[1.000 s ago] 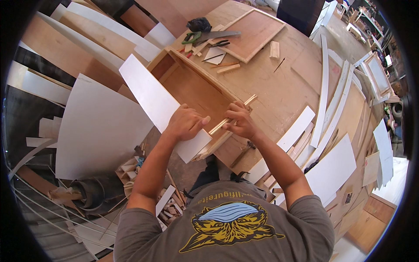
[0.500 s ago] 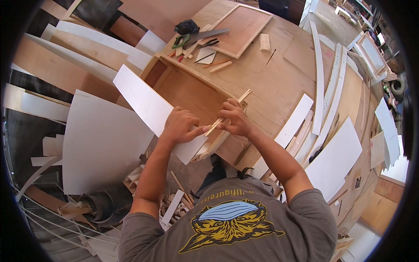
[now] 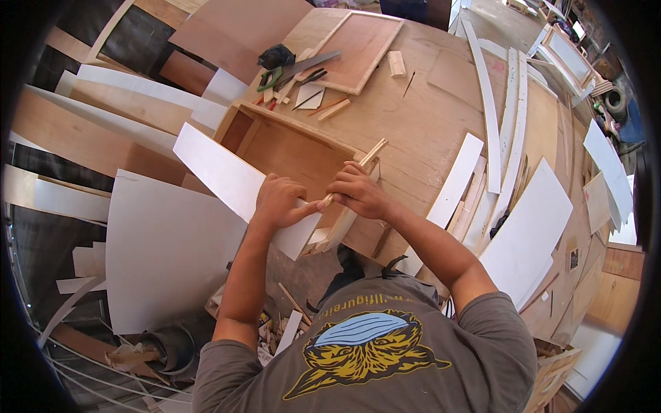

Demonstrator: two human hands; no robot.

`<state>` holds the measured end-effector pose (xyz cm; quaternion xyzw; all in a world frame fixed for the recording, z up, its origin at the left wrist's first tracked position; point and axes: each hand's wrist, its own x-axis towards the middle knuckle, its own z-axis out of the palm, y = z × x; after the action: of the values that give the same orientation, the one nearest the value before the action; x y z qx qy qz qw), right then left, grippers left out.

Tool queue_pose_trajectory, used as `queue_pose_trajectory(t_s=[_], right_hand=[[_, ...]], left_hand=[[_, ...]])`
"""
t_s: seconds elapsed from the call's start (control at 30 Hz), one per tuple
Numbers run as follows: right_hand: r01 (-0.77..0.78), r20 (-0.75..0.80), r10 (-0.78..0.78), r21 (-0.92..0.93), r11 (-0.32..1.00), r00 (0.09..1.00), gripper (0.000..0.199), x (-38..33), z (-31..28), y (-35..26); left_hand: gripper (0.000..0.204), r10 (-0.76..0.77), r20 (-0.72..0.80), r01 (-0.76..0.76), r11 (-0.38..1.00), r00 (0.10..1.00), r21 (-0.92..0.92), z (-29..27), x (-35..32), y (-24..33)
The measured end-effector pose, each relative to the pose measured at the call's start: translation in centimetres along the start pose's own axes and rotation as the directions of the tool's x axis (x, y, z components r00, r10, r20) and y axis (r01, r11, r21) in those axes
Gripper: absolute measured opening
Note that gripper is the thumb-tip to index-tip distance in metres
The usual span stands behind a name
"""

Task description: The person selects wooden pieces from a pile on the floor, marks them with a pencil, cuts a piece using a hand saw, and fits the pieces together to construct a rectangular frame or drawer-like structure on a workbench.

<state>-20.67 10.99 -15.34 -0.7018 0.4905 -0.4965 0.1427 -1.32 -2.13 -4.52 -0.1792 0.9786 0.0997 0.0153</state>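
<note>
My right hand (image 3: 359, 192) is closed around thin wooden strips (image 3: 374, 150), which slant up and away from it to the right. The strips' near end lies at my left thumb. My left hand (image 3: 279, 202) has its fingers curled over the upper edge of a long white board (image 3: 219, 168), its thumb stretched toward the right hand. That board stands tilted along the near side of an open wooden box (image 3: 337, 138). Parts of the box's near wall are hidden behind the board and my hands.
Beyond the box on the wooden worktop (image 3: 427, 103) lie a green-handled saw (image 3: 303, 65), pliers (image 3: 314, 76), a framed panel (image 3: 361, 51) and a small wood block (image 3: 396, 64). Long white strips (image 3: 485, 103) lie to the right. A large white sheet (image 3: 169, 255) leans at the left.
My right hand has shifted slightly left, closer to my left thumb. Less of the strips' near end shows between the hands. The whole view has shifted a little.
</note>
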Motion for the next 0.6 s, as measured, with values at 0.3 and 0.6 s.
queue_pose_trajectory(t_s=[0.3, 0.6], right_hand=[[-0.013, -0.001, 0.013, 0.023, 1.000, 1.000, 0.026, 0.09, 0.15, -0.27], [-0.010, -0.016, 0.010, -0.039, 0.999, 1.000, 0.028, -0.04, 0.24, -0.03]], left_hand=[[0.067, 0.003, -0.030, -0.004, 1.000, 1.000, -0.015, 0.23, -0.15, -0.23], [0.068, -0.013, -0.017, 0.013, 1.000, 1.000, -0.005, 0.29, 0.03, -0.11]])
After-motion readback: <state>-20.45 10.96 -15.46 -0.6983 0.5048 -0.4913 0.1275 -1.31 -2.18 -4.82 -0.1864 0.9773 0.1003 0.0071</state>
